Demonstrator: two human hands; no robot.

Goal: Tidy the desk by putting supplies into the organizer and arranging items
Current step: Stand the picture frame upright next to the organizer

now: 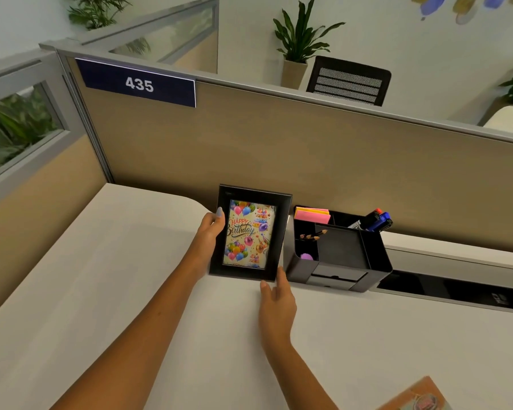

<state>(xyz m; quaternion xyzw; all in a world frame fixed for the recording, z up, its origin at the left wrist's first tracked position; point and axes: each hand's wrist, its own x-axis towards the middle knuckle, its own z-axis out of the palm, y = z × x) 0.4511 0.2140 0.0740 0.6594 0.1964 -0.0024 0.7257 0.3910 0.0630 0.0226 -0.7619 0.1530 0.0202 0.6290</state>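
A black picture frame (283,232) with a "Happy Birthday" balloon picture stands upright on the white desk (131,276), just left of the black organizer (376,255). My left hand (209,235) grips the frame's left edge, thumb on the front. My right hand (277,303) touches the frame's lower right corner with its fingertips. The organizer holds pink and orange sticky notes (311,215), pencils (313,235), a purple item (306,256) and markers (373,221).
A tan cubicle partition (279,149) with a "435" sign (138,84) rises right behind the frame and organizer. A grey cable tray (456,279) runs along the desk to the right. A brownish booklet (418,395) lies at the bottom right corner.
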